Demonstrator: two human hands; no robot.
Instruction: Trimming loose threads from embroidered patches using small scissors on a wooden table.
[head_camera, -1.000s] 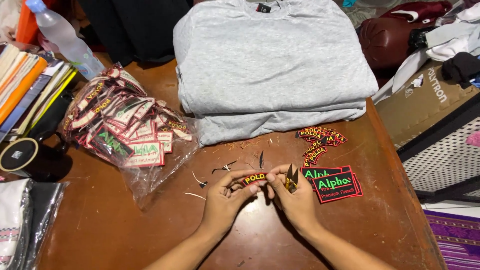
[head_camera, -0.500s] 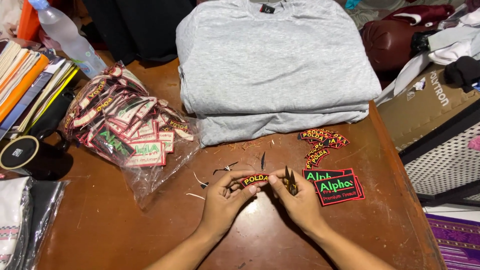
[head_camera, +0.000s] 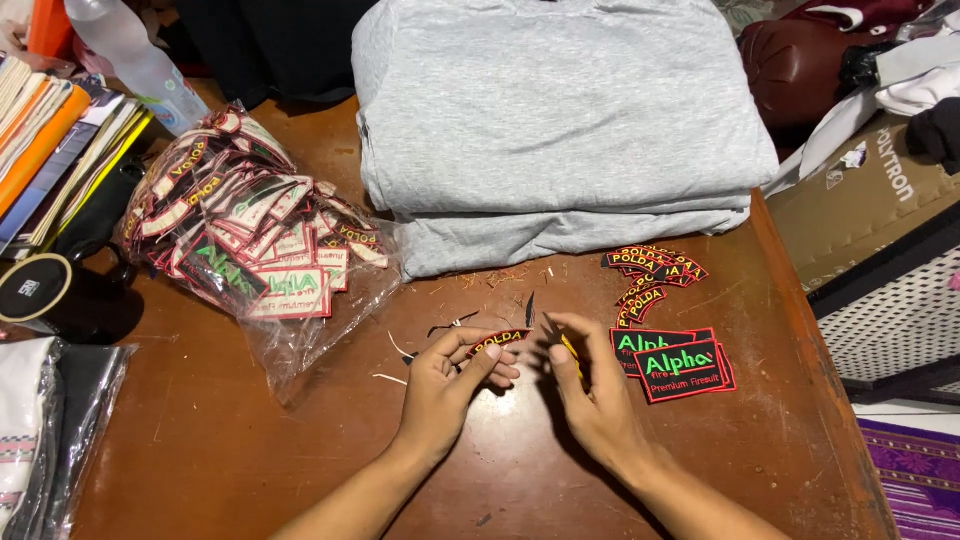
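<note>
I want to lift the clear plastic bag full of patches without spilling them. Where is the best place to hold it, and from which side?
Probably at the loose, empty end of the clear plastic bag, coming from the near side. The patches are heaped at the far left end, while this flat film lies spread toward the left hand. It looks like the mouth, so gathering it shut should keep them inside.

Two bare forearms entered from the bottom edge of the head view. No sleeves reached into view on either arm; both were uncovered up to the frame edge. Left hand (head_camera: 455, 375): no glove, no ring or band visible, wrist bare. Right hand (head_camera: 590, 395): likewise ungloved, no watch or bracelet seen at the wrist. Fingers (head_camera: 500, 362) slim, nails short and unpainted as far as could be told.
</note>
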